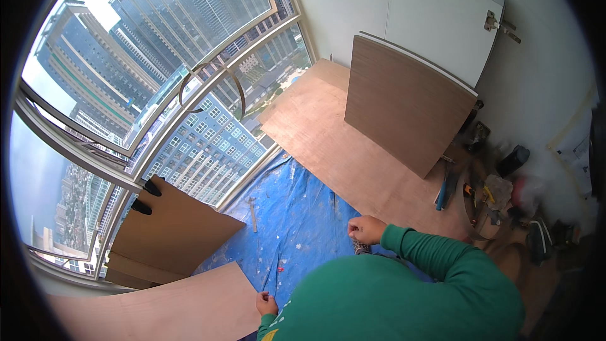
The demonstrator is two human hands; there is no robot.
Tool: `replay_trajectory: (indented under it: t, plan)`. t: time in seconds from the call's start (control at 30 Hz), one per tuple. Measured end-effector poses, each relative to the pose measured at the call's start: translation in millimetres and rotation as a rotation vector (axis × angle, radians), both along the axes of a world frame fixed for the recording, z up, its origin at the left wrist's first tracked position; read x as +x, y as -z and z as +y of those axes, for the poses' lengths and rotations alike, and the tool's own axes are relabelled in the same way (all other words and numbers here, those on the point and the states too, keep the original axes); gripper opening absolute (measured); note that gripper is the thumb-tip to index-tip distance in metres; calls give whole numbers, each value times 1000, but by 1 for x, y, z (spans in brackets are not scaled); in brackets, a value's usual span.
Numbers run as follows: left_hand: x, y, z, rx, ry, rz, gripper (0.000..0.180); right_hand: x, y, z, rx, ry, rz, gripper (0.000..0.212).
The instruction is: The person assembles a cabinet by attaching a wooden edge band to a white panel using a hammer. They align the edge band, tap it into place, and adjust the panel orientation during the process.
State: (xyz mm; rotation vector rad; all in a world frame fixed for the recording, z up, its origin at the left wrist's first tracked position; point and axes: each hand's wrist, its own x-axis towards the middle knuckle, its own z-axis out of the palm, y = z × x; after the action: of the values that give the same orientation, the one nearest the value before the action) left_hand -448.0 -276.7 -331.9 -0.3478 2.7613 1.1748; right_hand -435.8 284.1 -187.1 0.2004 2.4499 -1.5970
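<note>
My left hand (267, 304), fingers curled in, is at the lower edge of the view beside the edge of a light brown plywood sheet (158, 297). Whether it touches the sheet I cannot tell. My right hand (367, 229) is closed, just short of a large plywood sheet (372, 164) that lies on the floor. Whatever its fingers may hold is hidden. Below that hand a small patterned thing (361, 247) shows, perhaps part of a shoe. Blue plastic sheeting (297, 215) covers the floor between my hands.
A brown panel (404, 107) leans against a white cabinet door (442, 25) with hinges. Tools, among them a blue-handled one (440, 196), and a dark canister (512, 160) litter the right side. A cardboard-coloured board (170, 233) leans by the tall window (208, 88). A thin strip (253, 215) lies on the sheeting.
</note>
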Motion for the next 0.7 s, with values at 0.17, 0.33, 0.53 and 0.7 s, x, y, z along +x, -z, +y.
replay_trajectory:
  t: [0.17,0.33,0.53,0.7]
  plan:
    - [-147,-69,139,344,211,-13,26,-44,-57,60,167,156,-119,43]
    - [-231,-152,276,421,608,-325,29,-50,-44,85,67,323,-83,34]
    - [-317,-215,370,795,1066,-857,46,-62,-30,58,99,490,-110,37]
    - [-428,-259,419,831,1664,-990,52,-95,-47,29,14,699,-327,46]
